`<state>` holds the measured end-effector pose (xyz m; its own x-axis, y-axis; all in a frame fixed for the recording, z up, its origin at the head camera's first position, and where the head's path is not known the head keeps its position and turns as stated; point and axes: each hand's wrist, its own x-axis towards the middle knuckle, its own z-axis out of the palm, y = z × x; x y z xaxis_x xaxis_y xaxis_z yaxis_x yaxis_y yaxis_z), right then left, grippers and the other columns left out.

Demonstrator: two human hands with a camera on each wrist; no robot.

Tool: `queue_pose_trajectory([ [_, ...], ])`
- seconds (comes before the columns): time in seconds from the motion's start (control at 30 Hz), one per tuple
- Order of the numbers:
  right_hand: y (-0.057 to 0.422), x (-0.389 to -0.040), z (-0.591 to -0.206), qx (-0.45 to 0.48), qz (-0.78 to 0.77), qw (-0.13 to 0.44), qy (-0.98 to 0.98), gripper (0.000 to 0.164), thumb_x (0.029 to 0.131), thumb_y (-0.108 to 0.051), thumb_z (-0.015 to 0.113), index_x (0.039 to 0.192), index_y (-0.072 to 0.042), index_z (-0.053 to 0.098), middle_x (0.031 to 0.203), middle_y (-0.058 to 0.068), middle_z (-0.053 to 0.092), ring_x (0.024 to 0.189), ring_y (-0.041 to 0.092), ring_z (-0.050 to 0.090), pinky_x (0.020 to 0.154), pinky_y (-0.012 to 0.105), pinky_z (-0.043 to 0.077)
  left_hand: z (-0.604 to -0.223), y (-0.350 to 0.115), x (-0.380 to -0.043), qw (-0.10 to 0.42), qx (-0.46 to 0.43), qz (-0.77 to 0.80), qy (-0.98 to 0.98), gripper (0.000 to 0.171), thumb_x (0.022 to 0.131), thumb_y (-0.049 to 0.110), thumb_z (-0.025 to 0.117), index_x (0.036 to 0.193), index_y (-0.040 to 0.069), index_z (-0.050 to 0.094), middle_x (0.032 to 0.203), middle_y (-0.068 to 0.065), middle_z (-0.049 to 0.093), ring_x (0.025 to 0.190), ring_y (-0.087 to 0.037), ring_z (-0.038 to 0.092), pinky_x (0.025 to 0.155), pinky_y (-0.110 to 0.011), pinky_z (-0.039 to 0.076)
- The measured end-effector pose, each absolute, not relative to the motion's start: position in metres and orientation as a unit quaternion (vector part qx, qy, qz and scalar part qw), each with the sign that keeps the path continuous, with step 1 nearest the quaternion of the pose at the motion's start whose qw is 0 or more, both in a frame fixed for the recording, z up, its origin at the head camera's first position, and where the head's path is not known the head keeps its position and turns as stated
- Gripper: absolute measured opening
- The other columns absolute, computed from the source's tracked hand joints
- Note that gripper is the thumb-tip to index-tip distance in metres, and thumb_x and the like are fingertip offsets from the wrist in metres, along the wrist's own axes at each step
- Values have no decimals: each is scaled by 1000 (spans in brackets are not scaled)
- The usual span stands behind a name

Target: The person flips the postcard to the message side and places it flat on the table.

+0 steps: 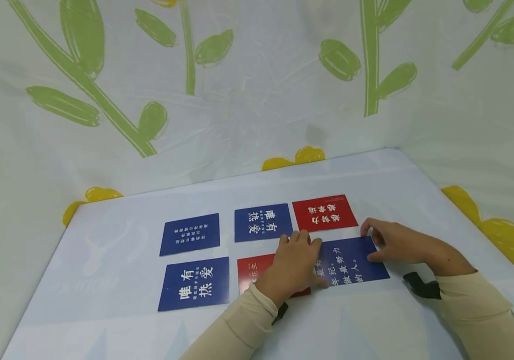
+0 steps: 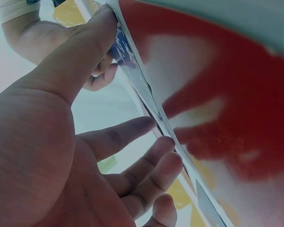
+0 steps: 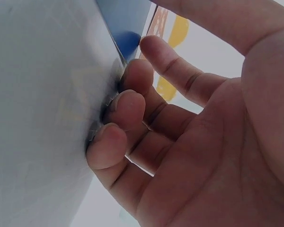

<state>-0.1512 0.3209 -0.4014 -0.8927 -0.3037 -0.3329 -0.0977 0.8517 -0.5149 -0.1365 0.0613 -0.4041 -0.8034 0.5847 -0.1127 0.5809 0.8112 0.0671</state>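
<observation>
On the desk (image 1: 392, 185), closer to the right edge than to the left, lies a blue card (image 1: 351, 257). The left hand (image 1: 294, 265) and right hand (image 1: 402, 244) touch its opposite sides, fingers relaxed, unclenched.

Blue cards (image 1: 189, 234) & red cards (image 1: 325, 212) w/ wht txt (image 1: 185, 292), pale tbl (image 1: 121, 280), wht backdrop (image 1: 257, 105) w/ grn leaves (image 1: 82, 35).
</observation>
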Motion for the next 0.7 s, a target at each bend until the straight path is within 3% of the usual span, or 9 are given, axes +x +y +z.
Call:
queue_pose_trajectory([
  [0.2,319,-151,-402,-105,-254,204,940,54,77,-22,86,117,-9,51,87,4,53,81,16,52,63,26,49,-404,61,-138,76,299,15,951,86,67,64,83,137,20,60,123,-3,59,119,-19,53,101,-42,48],
  [0.43,319,-153,-401,-114,-252,186,943,57,74,-22,88,115,-8,50,96,7,54,91,19,52,70,28,52,-405,60,-140,74,292,35,953,93,65,63,85,140,19,54,126,-4,58,120,-20,53,102,-44,48],
  [0.7,319,-154,-400,-102,-245,192,945,63,74,-23,88,123,-8,52,105,11,56,93,20,53,73,30,55,-403,60,-139,73,285,46,955,96,64,61,86,142,19,49,127,-4,58,122,-21,53,103,-43,48],
])
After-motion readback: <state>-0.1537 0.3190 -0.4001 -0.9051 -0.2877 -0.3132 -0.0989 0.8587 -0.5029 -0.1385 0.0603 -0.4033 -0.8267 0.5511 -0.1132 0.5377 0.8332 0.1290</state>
